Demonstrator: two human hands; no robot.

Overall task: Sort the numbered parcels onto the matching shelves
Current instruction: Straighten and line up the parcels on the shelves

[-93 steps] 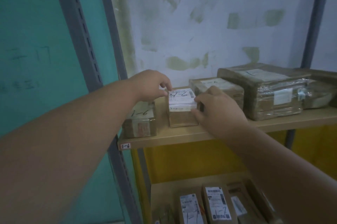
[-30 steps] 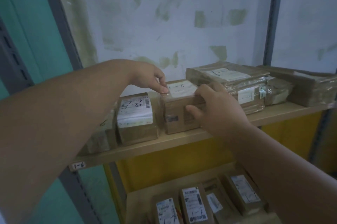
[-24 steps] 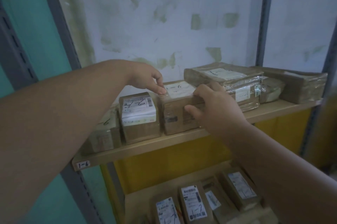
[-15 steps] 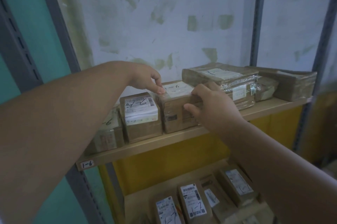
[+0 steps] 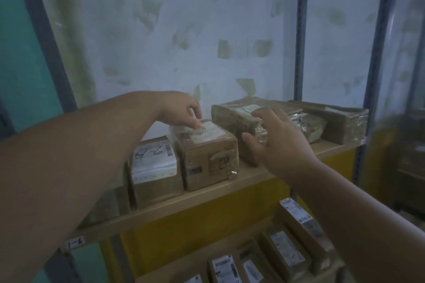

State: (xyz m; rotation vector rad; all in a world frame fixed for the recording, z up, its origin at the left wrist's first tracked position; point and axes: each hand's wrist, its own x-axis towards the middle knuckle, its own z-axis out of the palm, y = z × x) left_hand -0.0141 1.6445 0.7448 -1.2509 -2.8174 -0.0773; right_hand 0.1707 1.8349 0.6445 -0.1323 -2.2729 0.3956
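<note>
Where parcels point(image 5: 208, 155) sit, wooden shelf point(image 5: 253, 178), patchy wall point(image 5: 184, 29)

Single head view, close, facing forward-down at shelf point(image 5: 207, 199) front

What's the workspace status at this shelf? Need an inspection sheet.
Surface: wooden shelf tagged 1-6; a lower shelf beneath.
Job's things: taped brown parcel stands on the shelf beside a white-labelled parcel; larger film-wrapped parcels to its right; more labelled parcels on the lower shelf.
Clutter: nothing seen.
Hands: left hand rests fingertips on the taped brown parcel's top; right hand open, fingers spread, just right of it, holding nothing.
Cables: nothing seen.
Surroundings: grey metal uprights, patchy white wall, teal panel at left, yellow backing below.
</note>
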